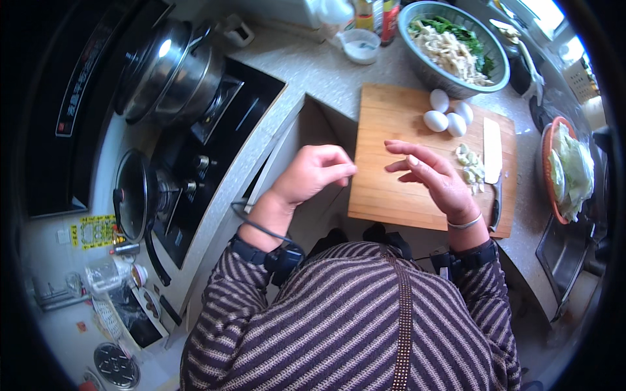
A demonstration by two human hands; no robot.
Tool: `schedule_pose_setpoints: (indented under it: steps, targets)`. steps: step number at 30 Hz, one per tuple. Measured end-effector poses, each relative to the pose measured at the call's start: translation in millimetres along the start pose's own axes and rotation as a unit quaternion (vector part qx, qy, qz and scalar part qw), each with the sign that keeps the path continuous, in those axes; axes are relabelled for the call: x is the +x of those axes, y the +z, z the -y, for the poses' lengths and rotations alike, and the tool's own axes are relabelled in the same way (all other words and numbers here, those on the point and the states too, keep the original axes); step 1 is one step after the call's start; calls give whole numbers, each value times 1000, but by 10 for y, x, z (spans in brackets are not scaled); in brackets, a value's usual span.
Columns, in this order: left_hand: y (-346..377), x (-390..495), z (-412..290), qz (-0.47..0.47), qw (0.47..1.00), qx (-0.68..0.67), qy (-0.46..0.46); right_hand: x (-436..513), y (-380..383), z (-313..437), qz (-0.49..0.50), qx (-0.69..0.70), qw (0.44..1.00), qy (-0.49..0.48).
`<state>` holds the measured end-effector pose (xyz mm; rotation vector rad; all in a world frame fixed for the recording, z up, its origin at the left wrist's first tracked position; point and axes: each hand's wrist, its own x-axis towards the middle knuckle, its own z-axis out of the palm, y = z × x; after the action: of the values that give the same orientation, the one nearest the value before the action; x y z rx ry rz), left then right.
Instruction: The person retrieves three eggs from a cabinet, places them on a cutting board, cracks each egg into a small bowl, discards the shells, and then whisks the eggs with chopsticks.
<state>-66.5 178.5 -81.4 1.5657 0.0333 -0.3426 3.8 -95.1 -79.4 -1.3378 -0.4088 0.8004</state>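
My left hand [320, 171] hovers just left of the wooden cutting board [386, 195], its fingers curled together with the thumb; whether something small is pinched there cannot be told. Above the board is my right hand [425, 176], fingers spread and holding nothing. Several white eggs [435, 121] lie together near the board's far edge. Pale sliced pieces, perhaps garlic, form a small pile [472, 168] just right of my right hand. Beside that pile rests a cleaver [492, 146] with a broad blade and dark handle. A large bowl [408, 54] holding pale strips and leafy greens stands behind the eggs.
On the left, a steel steamer pot [171, 83] and a lidded pan [134, 195] sit on the black gas stove [244, 107]. An orange basket [548, 166] of cabbage leaves stands right, near a sink [562, 254]. A small white bowl [361, 47] and bottles [389, 22] are at the back.
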Motion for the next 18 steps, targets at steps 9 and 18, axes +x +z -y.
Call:
schedule_pose_setpoints:
  steps: [9, 18]
  targets:
    - [-1040, -1356, 1733, -361, 876, 319, -39, 245, 861, -642, 83, -89, 986, 118]
    - [-984, -1087, 2274, -229, 964, 139, -7, -114, 1026, -1991, 71, 27, 939, 334]
